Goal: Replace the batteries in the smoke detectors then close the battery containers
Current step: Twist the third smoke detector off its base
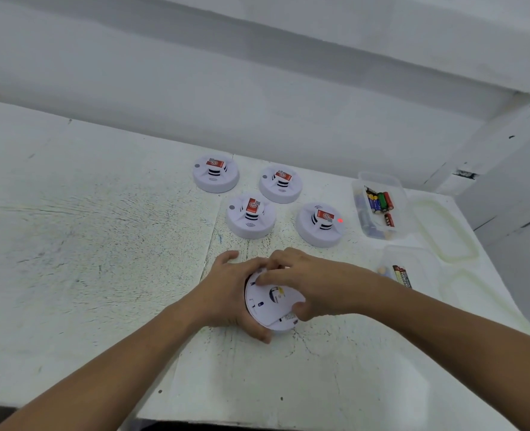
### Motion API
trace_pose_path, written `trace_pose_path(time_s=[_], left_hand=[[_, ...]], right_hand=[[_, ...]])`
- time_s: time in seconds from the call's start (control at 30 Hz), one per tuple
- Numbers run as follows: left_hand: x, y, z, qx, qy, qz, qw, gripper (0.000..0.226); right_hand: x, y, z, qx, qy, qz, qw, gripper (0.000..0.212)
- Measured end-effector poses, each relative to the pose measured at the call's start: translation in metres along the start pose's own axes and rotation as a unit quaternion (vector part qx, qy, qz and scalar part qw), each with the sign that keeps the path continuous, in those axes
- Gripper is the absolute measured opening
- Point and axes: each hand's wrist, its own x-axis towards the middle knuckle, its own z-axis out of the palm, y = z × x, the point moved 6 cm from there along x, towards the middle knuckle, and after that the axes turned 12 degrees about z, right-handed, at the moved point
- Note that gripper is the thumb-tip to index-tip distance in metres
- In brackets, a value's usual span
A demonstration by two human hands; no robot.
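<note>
Five round white smoke detectors show on the scuffed white table (102,244). Four lie face up in a loose cluster toward its far edge, right of the middle: the far-left detector (216,173), the far-right detector (281,184), the middle detector (251,216) and the lit detector (319,223), which shows a red light (340,220) on its right side. Each carries a red label on its raised centre. The fifth detector (273,303) is closer to the table's front edge, just in front of the cluster, turned back side up, tilted and held between both hands. The left hand (226,293) cups it from the left, fingers curled round the rim and thumb hooked at the near edge. The right hand (316,284) lies over it from the right, fingertips pressed on the back face near the far rim and thumb clamped against the near right rim. Whether the battery cover under those fingers is closed or ajar is hard to tell. Toward the table's right edge stands the far container (379,178), clear plastic, holding several loose batteries (380,202). Just in front of it is the near container (413,253) with the near batteries (402,275) inside. Two pale lids lie flat along the right edge, the far lid (444,225) and the near lid (469,293).
</note>
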Motion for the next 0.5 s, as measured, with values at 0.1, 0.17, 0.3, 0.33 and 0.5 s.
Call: trace_pose_path(time_s=[0.1,0.17,0.3,0.33,0.5], left_hand=[[-0.001,0.000,-0.001,0.010,0.016,0.004,1.000,0.106],[-0.001,0.000,0.000,0.010,0.021,0.006,1.000,0.101],[-0.002,0.000,0.000,0.008,0.034,0.006,0.999,0.085],[-0.002,0.000,0.000,0.009,0.035,0.008,0.999,0.084],[-0.003,0.002,0.000,0.006,0.038,0.014,0.999,0.083]], right_hand=[[0.002,0.004,-0.001,0.061,-0.010,0.014,0.998,0.062],[0.004,0.004,-0.001,0.097,-0.007,0.019,0.995,0.059],[0.004,-0.004,0.001,0.086,0.011,0.019,0.996,0.055],[0.003,-0.006,0.001,0.081,0.012,0.022,0.996,0.055],[-0.002,-0.010,-0.003,0.124,0.018,0.049,0.991,0.047]])
